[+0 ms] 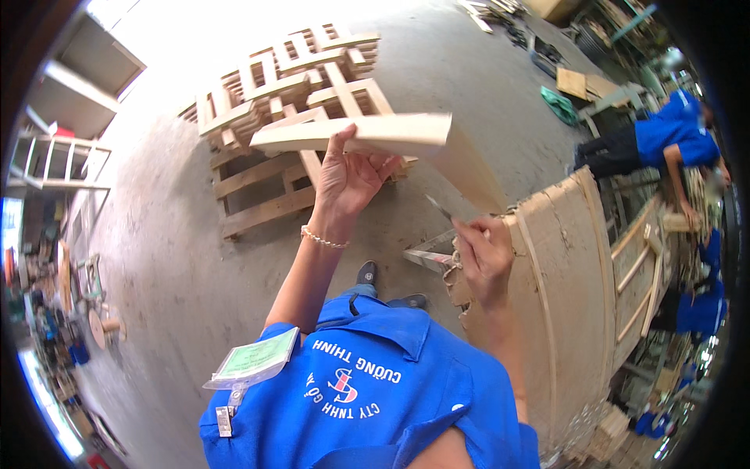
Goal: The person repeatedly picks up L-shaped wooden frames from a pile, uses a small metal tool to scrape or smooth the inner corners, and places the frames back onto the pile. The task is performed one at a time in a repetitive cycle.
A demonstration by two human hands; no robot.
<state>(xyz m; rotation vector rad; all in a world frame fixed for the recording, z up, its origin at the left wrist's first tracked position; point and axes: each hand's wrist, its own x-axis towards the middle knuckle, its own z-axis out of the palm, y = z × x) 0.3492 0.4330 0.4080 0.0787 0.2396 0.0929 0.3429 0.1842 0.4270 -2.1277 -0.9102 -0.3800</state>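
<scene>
1. While the left hand (348, 181) grasps a curved pale wooden piece (367, 134) raised above the pallet stack (285, 94),
2. right hand (483, 258) pinches a thin metal blade (439, 208) beside the cardboard-covered table (570, 273).

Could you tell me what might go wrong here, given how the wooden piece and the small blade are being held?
The left hand holds the curved wooden piece up in the air by one edge only; unsupported, it could twist or slip from that grip. The right hand points a thin blade up toward the wood, close to the left fingers, so a slip might nick them. Stacked wooden frames lie on the floor below.
</scene>
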